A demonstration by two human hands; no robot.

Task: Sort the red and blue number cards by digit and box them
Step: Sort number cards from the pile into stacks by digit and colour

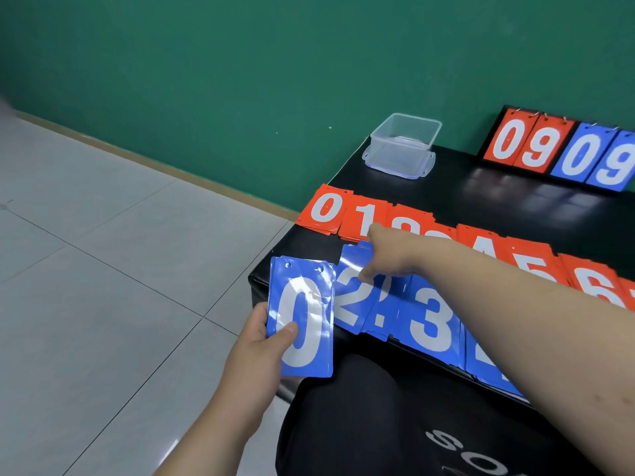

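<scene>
At lower left, the left hand (256, 345) is gripping a stack of blue 0 cards (302, 317), its thumb lying across the face, just off the worktop (481, 197) edge. To the right, the right hand (388, 255) is reaching over the blue 2 pile (347, 304); I cannot tell whether its fingers are grasping anything. The red piles (324, 207) are lying in a row behind, and a clear box (402, 146) is sitting above them.

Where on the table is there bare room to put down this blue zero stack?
Bare black table lies between the clear box, the scoreboard and the red row. A small gap sits left of the blue 2 pile. Both card rows are packed.
</scene>
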